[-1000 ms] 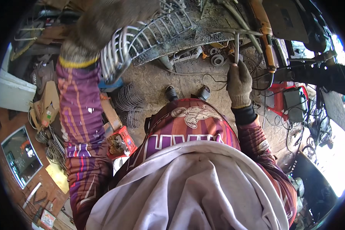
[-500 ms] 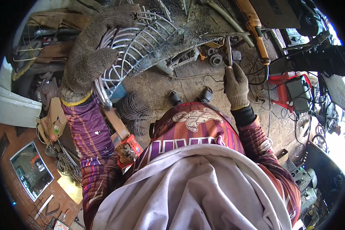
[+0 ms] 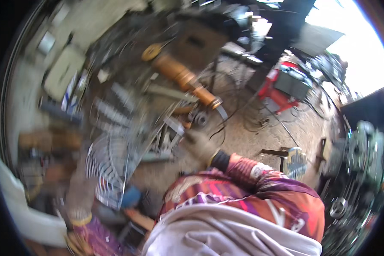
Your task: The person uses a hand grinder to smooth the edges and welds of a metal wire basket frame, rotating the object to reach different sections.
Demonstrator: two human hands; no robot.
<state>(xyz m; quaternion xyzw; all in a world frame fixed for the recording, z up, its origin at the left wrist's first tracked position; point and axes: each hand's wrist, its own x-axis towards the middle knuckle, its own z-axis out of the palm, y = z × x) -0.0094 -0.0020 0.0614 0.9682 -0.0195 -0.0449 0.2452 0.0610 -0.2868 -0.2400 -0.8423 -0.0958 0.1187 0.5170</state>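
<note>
The picture is smeared by motion. My left hand [image 3: 79, 194], in a brown knit glove, is at the lower left against the outer side of a curved metal wire grille [image 3: 104, 166]. It appears closed around the grille's edge, though its fingers are blurred. My right hand [image 3: 200, 147], gloved too, is in front of my body near the bench edge. Its fingers look curled around the hammer it gripped half a second ago; the tool itself is too blurred to make out clearly. An orange angle grinder [image 3: 181, 77] lies on the bench beyond it.
Rings of dark metal [image 3: 199, 118] lie below the grinder. A red stool [image 3: 271, 91] carries a dark box [image 3: 292, 87], with cables on the floor nearby. Grey machinery [image 3: 362, 153] stands at the right. A beige case [image 3: 64, 72] is at the far left.
My view has swung to the right, so the bench and grille appear further left and lower. My right hand has come toward the bench, closer to the grille. My left hand stays at the grille.
</note>
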